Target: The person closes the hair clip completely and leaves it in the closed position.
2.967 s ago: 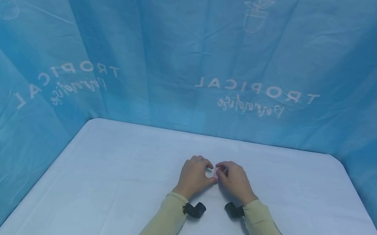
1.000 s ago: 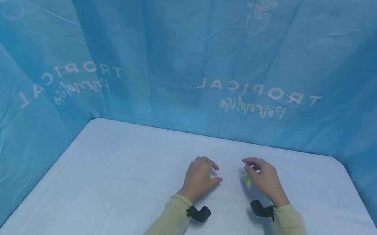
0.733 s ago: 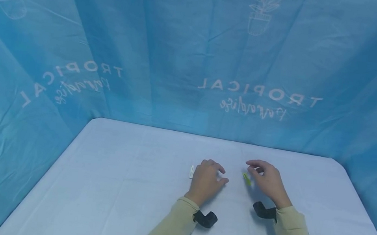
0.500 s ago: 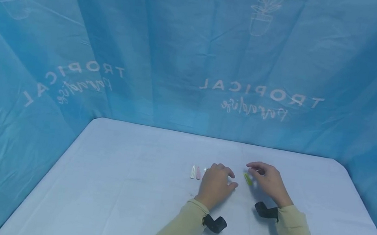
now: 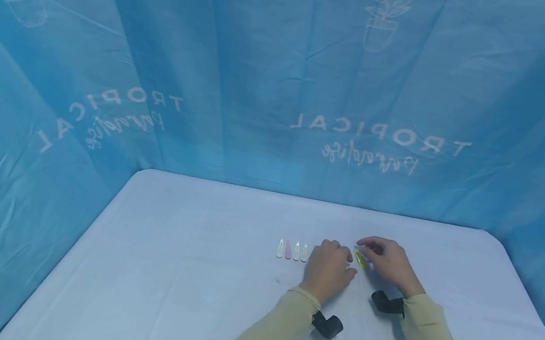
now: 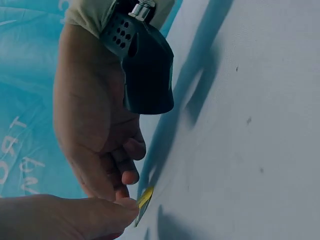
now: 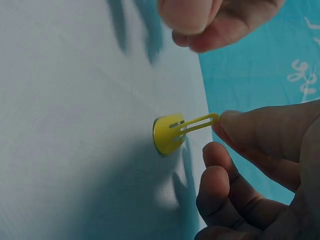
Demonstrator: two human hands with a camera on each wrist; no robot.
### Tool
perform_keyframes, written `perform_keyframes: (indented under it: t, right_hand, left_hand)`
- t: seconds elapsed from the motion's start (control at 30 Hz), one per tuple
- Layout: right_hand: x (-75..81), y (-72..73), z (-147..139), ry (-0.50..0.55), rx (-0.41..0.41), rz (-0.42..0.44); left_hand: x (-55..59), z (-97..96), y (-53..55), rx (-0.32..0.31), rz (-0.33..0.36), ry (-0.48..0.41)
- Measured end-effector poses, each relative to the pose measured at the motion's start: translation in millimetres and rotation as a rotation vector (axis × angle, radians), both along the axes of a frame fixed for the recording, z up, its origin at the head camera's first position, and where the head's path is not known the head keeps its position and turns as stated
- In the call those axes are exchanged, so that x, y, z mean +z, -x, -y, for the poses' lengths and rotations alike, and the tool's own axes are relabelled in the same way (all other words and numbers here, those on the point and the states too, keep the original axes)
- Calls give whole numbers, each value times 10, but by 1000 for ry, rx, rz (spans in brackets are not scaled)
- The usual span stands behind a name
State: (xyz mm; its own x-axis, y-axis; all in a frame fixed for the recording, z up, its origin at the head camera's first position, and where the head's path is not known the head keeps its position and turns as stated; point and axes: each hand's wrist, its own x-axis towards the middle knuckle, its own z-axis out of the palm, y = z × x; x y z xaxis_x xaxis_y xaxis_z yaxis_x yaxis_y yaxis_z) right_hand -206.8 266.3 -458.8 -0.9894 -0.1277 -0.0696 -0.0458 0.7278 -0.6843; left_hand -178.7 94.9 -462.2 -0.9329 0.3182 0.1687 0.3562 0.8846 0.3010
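My right hand (image 5: 390,264) pinches one end of a yellow snap hair clip (image 7: 169,136) between thumb and forefinger, a little above the table. The clip's leaf is sprung apart from its frame. Left of it, my left hand (image 5: 329,269) comes close with thumb and forefinger spread and holds nothing. Its fingertips (image 7: 187,15) show at the top of the right wrist view, apart from the clip. A row of several snap clips lies flat left of my left hand: a pink clip (image 5: 288,249) among pale ones, such as the leftmost pale clip (image 5: 280,248).
The white-covered table (image 5: 159,281) has a rounded far edge. Blue curtains (image 5: 243,74) with white lettering hang behind it and at both sides. A black wrist camera (image 5: 328,326) juts inward from the left sleeve, and another black wrist camera (image 5: 386,303) from the right.
My right hand went right from beside the left hand and now has the yellow clip. My left hand has moved right toward it, uncovering the row of clips.
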Motion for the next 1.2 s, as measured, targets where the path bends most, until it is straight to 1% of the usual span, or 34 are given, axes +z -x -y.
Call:
perform_keyframes:
  t: [0.17,0.33,0.5,0.6,0.73,0.87,1.2]
  right_hand:
    - [-29,34,-26,-7,20,-5]
    - [-43,32,-22,-16,31,-8]
    - [-42,8,-24,-38,26,-35]
    - [-36,-18,-22,-52,4,-27]
    - [-35,-53,3,-64,-32,4]
    - [-40,-79,22,-59,-54,17]
    - [-82,-136,40,-27,-73,11]
  left_hand:
    - [-7,-102,16,24,40,35]
    - [-6,-165,11,53,47,69]
    - [-15,-182,25,58,50,53]
    - [-20,-177,31,56,56,40]
    - [-20,-150,27,58,71,24]
    - [-29,-125,31,61,88,3]
    - [-45,-98,27,55,67,-33]
